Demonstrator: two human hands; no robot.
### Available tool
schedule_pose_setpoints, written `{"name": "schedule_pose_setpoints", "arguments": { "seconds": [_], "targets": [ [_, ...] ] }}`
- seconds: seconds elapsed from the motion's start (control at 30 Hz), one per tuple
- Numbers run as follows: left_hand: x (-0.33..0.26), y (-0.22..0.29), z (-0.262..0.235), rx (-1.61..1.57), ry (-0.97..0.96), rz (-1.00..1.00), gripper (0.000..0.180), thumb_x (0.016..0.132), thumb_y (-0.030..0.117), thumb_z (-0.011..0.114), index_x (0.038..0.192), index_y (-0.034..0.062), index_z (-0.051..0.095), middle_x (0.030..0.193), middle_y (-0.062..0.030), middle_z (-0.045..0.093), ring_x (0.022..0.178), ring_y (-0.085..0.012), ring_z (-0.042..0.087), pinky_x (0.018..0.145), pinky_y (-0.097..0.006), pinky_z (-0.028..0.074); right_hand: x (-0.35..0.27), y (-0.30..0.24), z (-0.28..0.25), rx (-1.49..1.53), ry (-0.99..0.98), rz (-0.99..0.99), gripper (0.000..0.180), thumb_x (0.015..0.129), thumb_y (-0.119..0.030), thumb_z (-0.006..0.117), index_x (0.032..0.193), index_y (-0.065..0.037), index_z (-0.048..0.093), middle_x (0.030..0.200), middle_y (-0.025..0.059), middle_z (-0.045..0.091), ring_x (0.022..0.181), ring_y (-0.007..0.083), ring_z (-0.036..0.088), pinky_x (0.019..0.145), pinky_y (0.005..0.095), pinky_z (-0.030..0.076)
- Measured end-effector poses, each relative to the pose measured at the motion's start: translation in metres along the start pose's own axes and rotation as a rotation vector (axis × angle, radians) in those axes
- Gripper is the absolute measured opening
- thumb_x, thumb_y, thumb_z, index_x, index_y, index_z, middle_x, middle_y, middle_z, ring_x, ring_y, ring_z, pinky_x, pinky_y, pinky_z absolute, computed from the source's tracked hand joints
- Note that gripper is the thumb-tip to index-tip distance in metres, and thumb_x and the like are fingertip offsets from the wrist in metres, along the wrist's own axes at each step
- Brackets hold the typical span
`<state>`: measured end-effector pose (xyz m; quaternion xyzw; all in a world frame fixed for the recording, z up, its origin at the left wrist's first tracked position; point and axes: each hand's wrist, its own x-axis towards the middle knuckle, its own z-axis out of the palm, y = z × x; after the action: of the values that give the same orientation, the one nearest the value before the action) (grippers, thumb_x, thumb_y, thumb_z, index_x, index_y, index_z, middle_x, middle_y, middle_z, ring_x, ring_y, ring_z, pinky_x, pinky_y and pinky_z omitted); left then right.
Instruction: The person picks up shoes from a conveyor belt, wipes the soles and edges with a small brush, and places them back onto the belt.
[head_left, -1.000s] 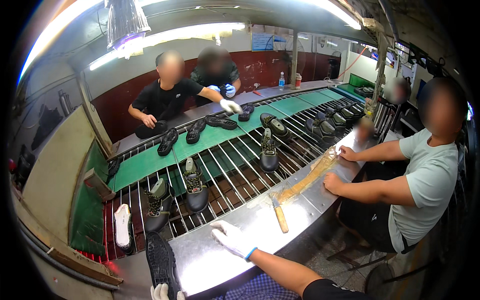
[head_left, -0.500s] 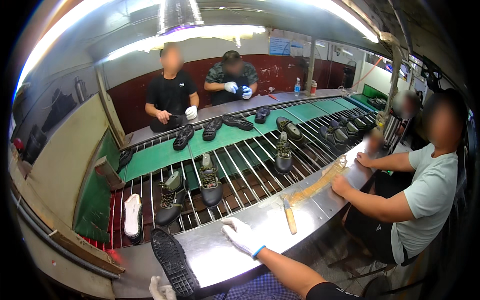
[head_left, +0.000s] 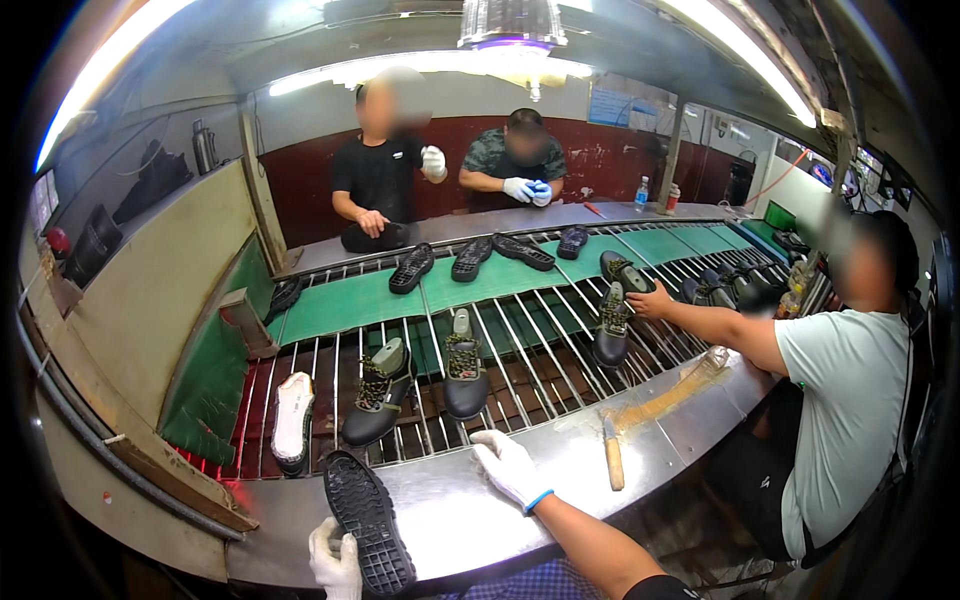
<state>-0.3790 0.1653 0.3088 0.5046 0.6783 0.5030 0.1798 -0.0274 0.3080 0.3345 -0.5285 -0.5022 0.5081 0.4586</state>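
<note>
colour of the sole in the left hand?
Black sole, treaded, gripped by the left hand; head view.

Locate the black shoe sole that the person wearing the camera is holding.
In the head view, the black shoe sole sits at the bottom left, tread up, gripped by the left hand on the metal bench, left of the right hand.
</note>
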Motion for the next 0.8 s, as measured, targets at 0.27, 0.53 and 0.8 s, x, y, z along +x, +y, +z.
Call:
{"name": "schedule_pose_setpoints", "arguments": {
  "seconds": [0.27,0.53,0.8],
  "targets": [
    [0.0,0.008,-0.003,0.01,-0.031,0.021,0.049,0.085,0.006,0.083,0.131,-0.0029,0.071,0.125,-0.014,0.069,0.082,-0.0181,0.069,0.073,-0.031,0.06,0.032,0.004,0.008,-0.04,0.046,-0.089,0.031,0.111,-0.016,0.062,0.137,0.001,0.063,0.096,0.0041,0.07,0.079,0.0102,0.065,0.07,0.0279,0.055],
    [-0.01,0.043,-0.009,0.029,-0.257,0.167,0.053,0.086,0.02,0.083,0.135,0.0028,0.073,0.147,-0.0283,0.064,0.136,-0.0423,0.063,0.119,-0.049,0.049,0.035,0.011,0.014,-0.208,0.124,-0.328,0.025,0.108,-0.014,0.064,0.129,-0.002,0.069,0.095,0.0048,0.071,0.078,0.0098,0.064,0.07,0.0276,0.054],
    [-0.039,0.035,0.017,-0.15,-0.399,0.189,0.076,0.093,0.014,0.081,0.16,-0.0032,0.049,0.169,-0.0316,0.041,0.146,-0.0399,0.057,0.12,-0.044,0.049,0.026,0.005,0.03,-0.606,0.135,-0.499,0.033,0.104,-0.027,0.069,0.129,-0.006,0.072,0.108,0.0141,0.08,0.095,0.0287,0.078,0.085,0.0384,0.061]
  ]
}}
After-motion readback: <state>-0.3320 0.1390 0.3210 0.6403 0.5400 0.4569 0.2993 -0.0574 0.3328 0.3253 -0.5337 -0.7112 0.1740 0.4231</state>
